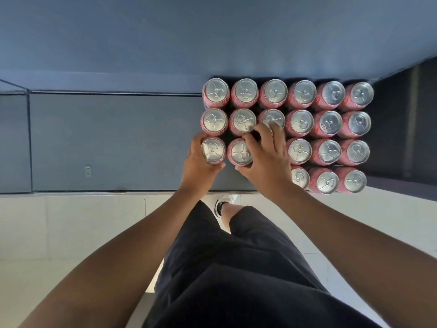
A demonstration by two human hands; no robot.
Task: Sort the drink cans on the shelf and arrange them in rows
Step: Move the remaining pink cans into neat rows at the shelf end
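Note:
Seen from straight above, several red drink cans with silver tops stand upright in rows on a dark grey shelf (113,138). My left hand (197,165) grips the leftmost can (212,150) of the third row, fingers curled round its side. My right hand (267,152) grips the can beside it (241,152), thumb under its near side and fingers spread over the cans behind. My right hand hides the third can place of that row. The back two rows (302,93) hold several cans each, and the nearest row (327,183) shows three cans at the right.
The shelf's left half is bare grey surface, its front edge (94,192) running across the view. A blue wall rises behind the cans. Below the edge lie pale floor tiles (71,233), my dark shorts and a shoe (222,204).

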